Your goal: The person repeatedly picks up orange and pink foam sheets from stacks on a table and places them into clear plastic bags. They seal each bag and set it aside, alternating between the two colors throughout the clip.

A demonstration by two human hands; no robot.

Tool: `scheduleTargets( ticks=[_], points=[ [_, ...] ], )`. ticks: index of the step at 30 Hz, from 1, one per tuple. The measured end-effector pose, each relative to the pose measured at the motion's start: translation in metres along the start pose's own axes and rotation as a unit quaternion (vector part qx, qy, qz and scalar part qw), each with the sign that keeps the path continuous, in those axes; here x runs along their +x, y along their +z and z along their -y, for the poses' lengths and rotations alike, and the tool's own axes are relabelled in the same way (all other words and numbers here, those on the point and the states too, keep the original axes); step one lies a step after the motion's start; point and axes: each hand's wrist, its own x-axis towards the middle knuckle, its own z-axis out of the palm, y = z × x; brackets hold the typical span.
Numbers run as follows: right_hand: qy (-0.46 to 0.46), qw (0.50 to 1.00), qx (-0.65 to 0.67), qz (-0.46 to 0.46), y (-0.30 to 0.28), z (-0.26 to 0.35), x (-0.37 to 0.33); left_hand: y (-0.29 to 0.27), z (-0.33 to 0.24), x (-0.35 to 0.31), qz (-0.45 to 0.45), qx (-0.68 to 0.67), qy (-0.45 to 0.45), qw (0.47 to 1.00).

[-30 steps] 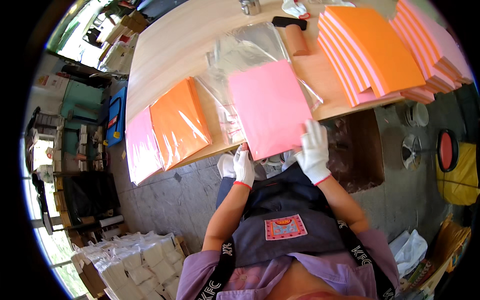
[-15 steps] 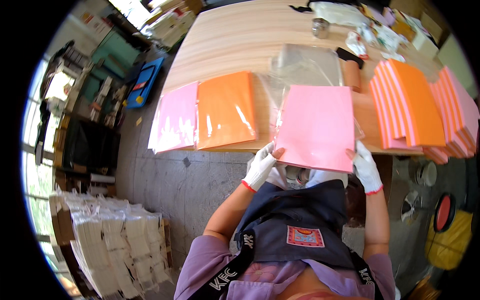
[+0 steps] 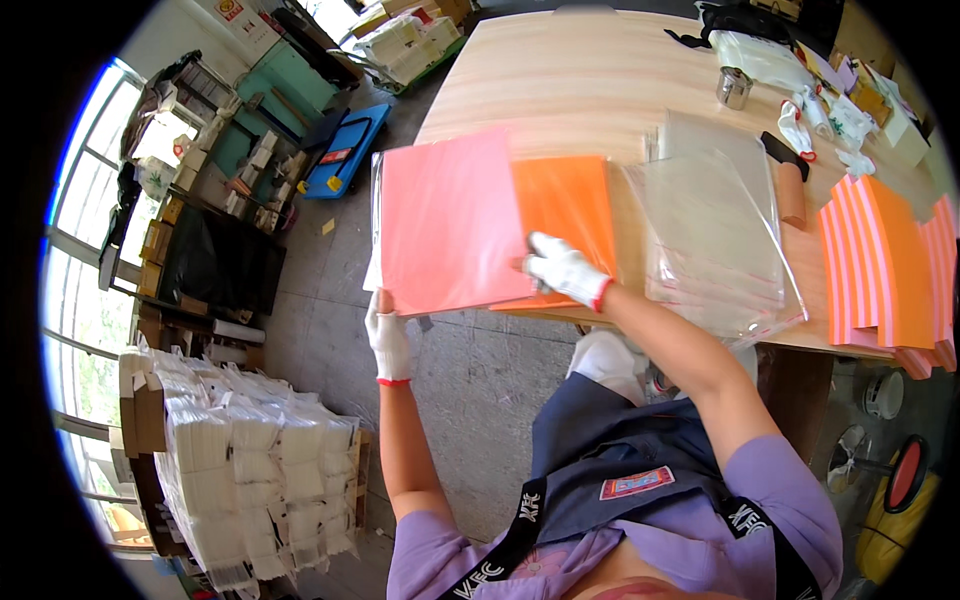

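Note:
Both my hands wear white knit gloves with red cuffs. Between them is a pink paper pack [image 3: 450, 225], with a faint shine on its face. My left hand [image 3: 387, 340] grips its lower left corner, thumb on top. At its lower right edge, my right hand [image 3: 567, 270] is closed, with the fingertips partly hidden. The pink pack lies over the left part of a shiny, film-wrapped orange paper pack [image 3: 575, 205]. Another wrapped pack underneath shows only as a pale strip along the left edge. Right of these lies a pile of clear plastic bags [image 3: 710, 225].
Tall orange-and-pink striped paper stacks [image 3: 885, 270] stand at the table's right. A brown cylinder [image 3: 791, 195], metal cup [image 3: 734, 88] and spare glove [image 3: 795, 130] lie farther back. Left on the floor are bundled white stacks [image 3: 250, 460] and a blue cart [image 3: 345, 155].
The pink pack has moved left, from in front of the clear bags to over the wrapped packs. Both hands travelled with it, my right arm now reaching across. The view has shifted left.

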Motion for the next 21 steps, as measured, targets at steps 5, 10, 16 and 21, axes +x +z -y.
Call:
scheduleTargets(
  ticks=[5,10,16,21],
  points=[
    [0.107,0.984,-0.145,-0.003,0.053,-0.007,0.073,-0.078,0.042,0.054,-0.048,0.12,-0.172,0.977],
    [0.13,0.985,-0.109,0.013,0.05,0.003,0.064,-0.09,0.055,0.065,0.012,0.145,-0.24,0.96],
    [0.024,0.988,0.025,0.148,0.014,-0.001,-0.029,-0.109,0.06,0.065,-0.026,0.524,-0.129,0.842],
    [0.077,0.995,0.036,0.047,-0.059,-0.025,-0.154,-0.081,0.033,0.029,-0.073,0.641,0.055,0.762]
  ],
)
